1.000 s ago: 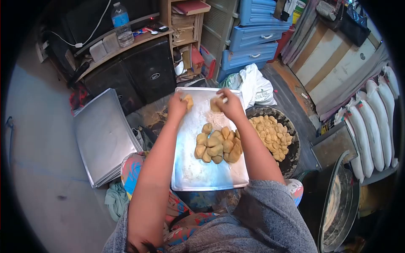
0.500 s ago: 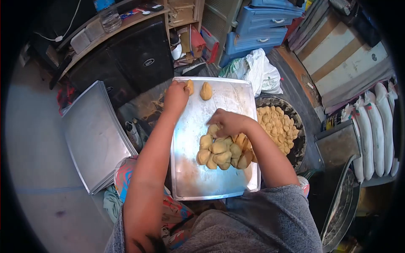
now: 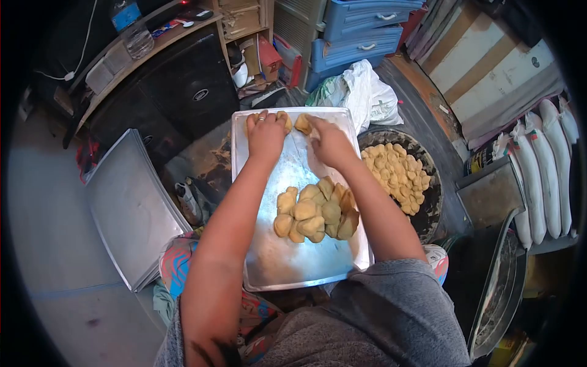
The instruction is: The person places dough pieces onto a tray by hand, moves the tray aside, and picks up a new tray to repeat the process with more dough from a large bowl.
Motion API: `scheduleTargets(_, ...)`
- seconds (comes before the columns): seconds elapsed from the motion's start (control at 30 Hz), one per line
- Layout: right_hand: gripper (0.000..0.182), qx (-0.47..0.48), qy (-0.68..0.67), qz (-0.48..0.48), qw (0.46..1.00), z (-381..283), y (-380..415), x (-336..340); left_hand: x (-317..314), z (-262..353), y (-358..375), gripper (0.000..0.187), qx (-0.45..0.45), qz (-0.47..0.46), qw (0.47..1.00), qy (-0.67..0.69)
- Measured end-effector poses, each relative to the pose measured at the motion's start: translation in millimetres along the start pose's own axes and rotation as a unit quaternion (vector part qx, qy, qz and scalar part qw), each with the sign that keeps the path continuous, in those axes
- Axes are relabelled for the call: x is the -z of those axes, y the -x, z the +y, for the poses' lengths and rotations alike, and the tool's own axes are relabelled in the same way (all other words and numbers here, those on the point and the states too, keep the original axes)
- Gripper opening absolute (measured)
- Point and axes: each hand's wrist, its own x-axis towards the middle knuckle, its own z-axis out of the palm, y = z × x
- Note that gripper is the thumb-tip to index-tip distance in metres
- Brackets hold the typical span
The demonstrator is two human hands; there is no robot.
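Observation:
A metal baking tray (image 3: 260,260) lies in front of me, with a heap of tan dough pieces (image 3: 306,210) near its middle. My left hand (image 3: 266,139) is at the tray's far left corner, its fingers curled down over a dough piece (image 3: 250,122) that they partly hide. Close beside those fingers sits another dough piece (image 3: 283,118). My right hand (image 3: 332,144) is at the far edge, fingers closed on a dough piece (image 3: 302,124) that touches or nearly touches the tray.
Right of the tray stands a round dark pan (image 3: 435,205) full of dough pieces. Stacked metal trays (image 3: 131,208) lean at the left. A white plastic bag (image 3: 367,92) lies beyond the tray, before blue drawers (image 3: 361,40). Long white bags (image 3: 538,177) stand far right.
My right hand has moved from the heap to the tray's far edge with a dough piece. My left hand has shifted slightly along the far left corner. The view has shifted a little.

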Motion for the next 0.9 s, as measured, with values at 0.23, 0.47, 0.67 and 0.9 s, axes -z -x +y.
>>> scheduleTargets(0.23, 0.064, 0.024, -0.074, -0.339, 0.937, 35.6, 49.1, 27.7, -2.4, 30.9, -1.8, 0.037, -0.063, -0.027, 0.996, 0.059)
scheduleTargets(0.47, 0.030, -0.112, -0.155, 0.140, 0.972, 52.0, -16.1, 24.0, -20.4, 45.1, -11.4, 0.036, -0.064, 0.071, 0.995, 0.035)
scheduleTargets(0.67, 0.030, -0.091, 0.058, 0.115, 0.987, 47.4, -22.6, -17.9, -20.1, 44.1, -16.9, 0.033, -0.082, -0.005, 0.996, -0.023)
scheduleTargets(0.9, 0.040, -0.089, 0.129, 0.032, 0.987, 35.4, -12.1, 0.7, -10.1, 46.4, -3.1, 0.030, -0.108, 0.108, 0.988, 0.040)
